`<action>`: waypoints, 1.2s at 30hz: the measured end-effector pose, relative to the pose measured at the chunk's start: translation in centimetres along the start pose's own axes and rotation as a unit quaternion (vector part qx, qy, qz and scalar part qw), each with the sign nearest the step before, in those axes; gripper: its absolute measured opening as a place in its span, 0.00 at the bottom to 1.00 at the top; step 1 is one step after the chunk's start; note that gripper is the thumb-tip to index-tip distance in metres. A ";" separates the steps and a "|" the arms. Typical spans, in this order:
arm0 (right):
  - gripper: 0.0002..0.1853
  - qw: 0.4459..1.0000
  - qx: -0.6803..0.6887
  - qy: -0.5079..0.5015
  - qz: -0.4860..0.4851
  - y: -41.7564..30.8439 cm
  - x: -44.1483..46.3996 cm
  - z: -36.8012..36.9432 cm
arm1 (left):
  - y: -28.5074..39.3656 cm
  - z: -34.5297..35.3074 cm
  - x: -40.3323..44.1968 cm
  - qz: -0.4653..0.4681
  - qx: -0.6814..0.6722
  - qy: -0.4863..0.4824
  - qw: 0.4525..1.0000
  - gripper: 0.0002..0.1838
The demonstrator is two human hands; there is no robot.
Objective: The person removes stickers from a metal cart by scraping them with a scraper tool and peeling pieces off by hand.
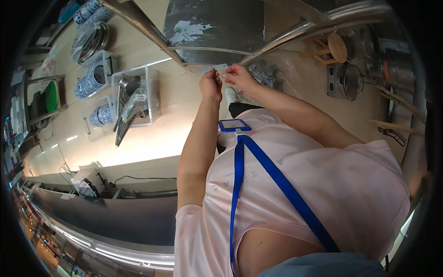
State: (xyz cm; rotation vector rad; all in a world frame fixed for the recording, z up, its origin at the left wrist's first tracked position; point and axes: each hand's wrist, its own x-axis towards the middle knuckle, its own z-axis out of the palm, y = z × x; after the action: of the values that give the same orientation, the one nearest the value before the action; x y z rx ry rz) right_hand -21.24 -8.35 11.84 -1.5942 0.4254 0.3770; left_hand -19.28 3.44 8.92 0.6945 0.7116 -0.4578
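Holding thin, pale, flat strip (222,67) between curled left hand (211,86) and pinching right hand (241,78), near scuffed grey metal panel (235,23); could drop it through too light a pinch.

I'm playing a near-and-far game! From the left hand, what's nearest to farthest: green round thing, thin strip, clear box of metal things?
1. Thin strip: at the fingertips of the left hand.
2. Clear box of metal things: on the floor, left.
3. Green round thing: far left.
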 end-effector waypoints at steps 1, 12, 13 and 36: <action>0.07 0.998 0.052 -0.008 0.046 -0.3 0.0 -0.3 | -0.6 0.2 0.3 0.000 -0.017 0.001 1.000 0.03; 0.05 0.977 0.169 0.008 0.133 2.1 2.4 2.0 | -1.9 -3.0 0.1 0.043 -0.021 0.012 0.999 0.10; 0.05 0.974 0.185 0.018 0.132 1.6 2.6 2.7 | -1.2 -3.7 0.3 0.058 0.003 0.003 0.998 0.10; 0.08 0.986 0.015 -0.026 0.164 2.5 25.3 -0.6 | 3.0 -4.6 20.9 0.636 0.600 0.112 0.472 0.15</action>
State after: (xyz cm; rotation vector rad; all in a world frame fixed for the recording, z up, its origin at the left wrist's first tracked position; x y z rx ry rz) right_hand -0.36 -10.19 -2.55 -1.4817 0.6536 0.6580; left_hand -5.39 5.69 -7.43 2.4038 -0.2254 0.7274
